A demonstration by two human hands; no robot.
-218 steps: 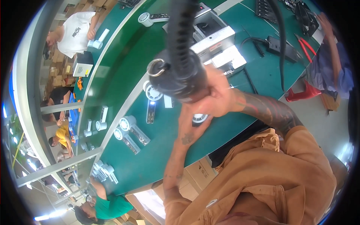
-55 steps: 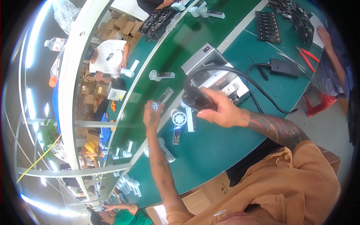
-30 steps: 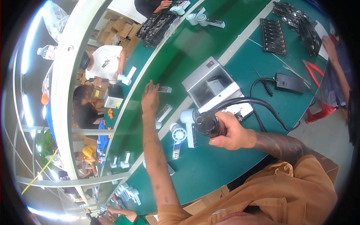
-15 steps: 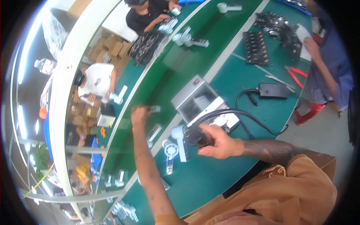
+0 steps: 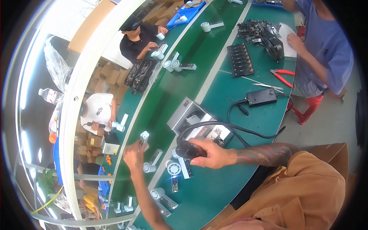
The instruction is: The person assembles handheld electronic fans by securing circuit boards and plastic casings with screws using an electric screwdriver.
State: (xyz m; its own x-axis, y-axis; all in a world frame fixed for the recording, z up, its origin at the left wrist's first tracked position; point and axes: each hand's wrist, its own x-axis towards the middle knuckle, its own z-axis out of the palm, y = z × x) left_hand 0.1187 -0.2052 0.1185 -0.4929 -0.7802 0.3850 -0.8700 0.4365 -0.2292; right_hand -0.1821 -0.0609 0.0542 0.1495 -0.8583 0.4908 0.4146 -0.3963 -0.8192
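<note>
Deep green is being shown by the conveyor belt [image 5: 172,94], black by the electric screwdriver [image 5: 185,150], red by the plier handles [image 5: 285,71], tan by the shirt [image 5: 314,188]; a radial spoke pattern is being displayed in pale blue by the fan grille [image 5: 174,169]

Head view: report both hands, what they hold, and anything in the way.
Left hand gripping white unit. Right hand closed around black tool. Black cable crosses in front of silver machine in this view.

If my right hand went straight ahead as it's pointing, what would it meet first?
Past the black tool it holds, your right hand would likely meet the pale round-headed unit partly hidden behind that tool, or pass over it; depth is unclear.
</note>
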